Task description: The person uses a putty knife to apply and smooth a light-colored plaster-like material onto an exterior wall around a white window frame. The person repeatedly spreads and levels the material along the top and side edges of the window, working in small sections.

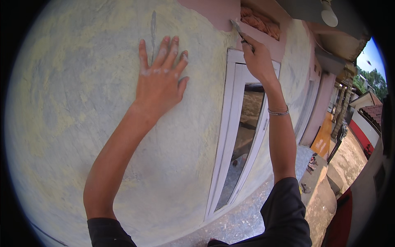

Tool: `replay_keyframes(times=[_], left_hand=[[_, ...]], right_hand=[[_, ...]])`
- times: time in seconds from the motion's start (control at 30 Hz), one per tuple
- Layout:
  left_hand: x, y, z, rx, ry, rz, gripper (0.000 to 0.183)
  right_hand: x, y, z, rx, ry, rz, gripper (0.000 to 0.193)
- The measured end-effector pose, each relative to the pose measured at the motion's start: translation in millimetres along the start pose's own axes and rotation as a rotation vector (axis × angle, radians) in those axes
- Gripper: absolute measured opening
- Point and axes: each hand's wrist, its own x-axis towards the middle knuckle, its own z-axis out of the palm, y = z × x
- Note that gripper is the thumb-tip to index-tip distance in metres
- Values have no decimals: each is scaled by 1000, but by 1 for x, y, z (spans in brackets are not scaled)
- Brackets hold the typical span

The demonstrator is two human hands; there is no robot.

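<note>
My left hand [160, 80] lies flat against the patchy grey and yellow wall [74, 111], fingers spread, with whitish smears on the fingers and knuckles. A dark grey vertical streak [153, 31] runs on the wall just above it. Higher up on the right, my right hand [258, 57] is closed around a scraper [237, 28]. The scraper's blade reaches the edge between the pink paint [212, 12] and the patchy surface, above the white-framed window [231, 90]. Most of the scraper's handle is hidden in my fingers.
Orange netting or cloth [260, 22] fills an opening above the window. A light bulb [328, 15] hangs at the top right. Along the wall below, a speckled tiled floor [238, 224] runs toward an orange-brown board [322, 133] and several shoes [311, 164].
</note>
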Motion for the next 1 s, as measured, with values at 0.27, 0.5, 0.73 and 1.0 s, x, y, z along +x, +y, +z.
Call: replay_keyframes(times=[0.27,0.5,0.73,1.0], left_hand=[[0,2,-3,6,-10,-13,56],[0,2,-4,19,-33,-12,56],[1,3,-4,64,-35,-11,56],[4,6,-11,83,-83,-8,57]], right_hand=[[0,5,-3,26,11,-45,46],[10,4,-3,-32,-8,7,46],[-1,7,-10,3,-66,62,45],[3,8,-2,-69,-11,14,44]])
